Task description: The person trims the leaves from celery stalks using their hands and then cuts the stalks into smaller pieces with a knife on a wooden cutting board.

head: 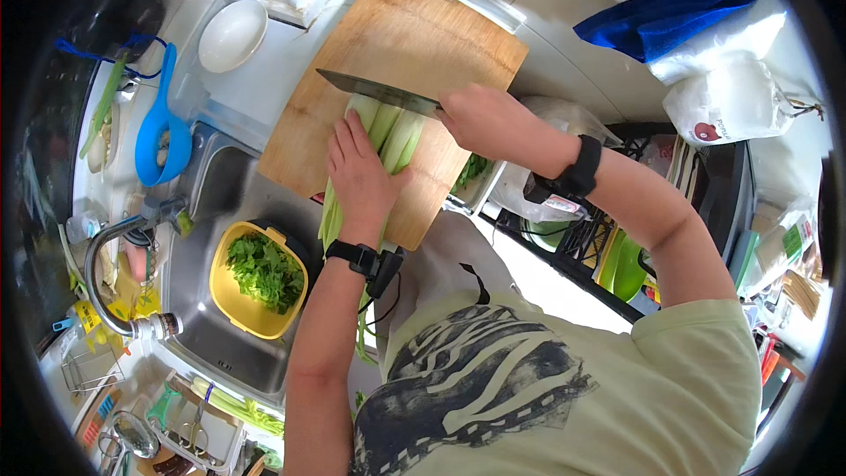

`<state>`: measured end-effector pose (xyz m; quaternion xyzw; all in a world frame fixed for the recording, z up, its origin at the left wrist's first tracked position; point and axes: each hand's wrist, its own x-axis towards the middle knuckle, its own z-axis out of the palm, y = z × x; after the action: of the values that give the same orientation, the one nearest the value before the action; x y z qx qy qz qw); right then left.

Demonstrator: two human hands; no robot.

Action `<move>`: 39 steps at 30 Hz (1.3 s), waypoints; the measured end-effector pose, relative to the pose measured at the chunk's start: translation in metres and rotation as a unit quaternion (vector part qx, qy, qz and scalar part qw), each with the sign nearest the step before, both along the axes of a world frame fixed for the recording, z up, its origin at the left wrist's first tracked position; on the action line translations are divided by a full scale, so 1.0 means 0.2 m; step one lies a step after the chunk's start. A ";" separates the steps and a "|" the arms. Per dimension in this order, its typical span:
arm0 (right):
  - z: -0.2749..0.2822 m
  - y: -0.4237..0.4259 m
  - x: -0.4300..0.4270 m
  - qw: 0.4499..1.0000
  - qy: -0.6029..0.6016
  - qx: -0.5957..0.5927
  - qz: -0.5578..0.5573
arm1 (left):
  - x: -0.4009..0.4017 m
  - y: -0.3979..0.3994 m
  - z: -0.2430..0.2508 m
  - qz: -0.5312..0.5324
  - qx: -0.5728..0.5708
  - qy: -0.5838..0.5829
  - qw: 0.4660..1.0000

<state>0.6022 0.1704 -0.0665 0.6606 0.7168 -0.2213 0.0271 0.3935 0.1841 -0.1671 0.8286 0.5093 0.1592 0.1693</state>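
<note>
A wooden cutting board (423,33) lies before me, partly over the sink's edge. Several pale green celery stalks (398,139) lie on it, their lower ends hanging past the near edge. My left hand (363,168) rests on the stalks and presses them to the board, fingers towards the blade. My right hand (486,122) grips a kitchen cleaver (377,91) by its handle, which the hand hides. The blade lies across the cut ends of the stalks, at their far side.
Left of the board, a yellow basket (221,291) of chopped leafy greens (264,272) stands in the steel sink (225,357) beside a curved faucet (99,264). A blue strainer (165,145) and a white bowl (232,36) sit farther back. A container of greens (489,185) is partly under the board's right side.
</note>
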 end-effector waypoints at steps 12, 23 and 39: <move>-0.25 0.01 -0.06 0.986 0.086 0.128 -0.067 | 0.01 0.00 0.04 0.014 -0.015 0.011 1.000; -0.29 -0.18 0.03 0.926 0.176 0.245 -0.225 | -0.06 0.16 0.02 0.152 0.010 0.072 0.986; -0.17 -0.47 0.30 0.814 0.293 0.289 -0.410 | 0.44 0.62 0.19 -0.263 -0.155 0.189 0.933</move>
<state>0.6626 0.0767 -0.0995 0.7747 0.3843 -0.1778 -0.4697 0.4810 0.3079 -0.1286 0.9111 0.3143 -0.1311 0.2322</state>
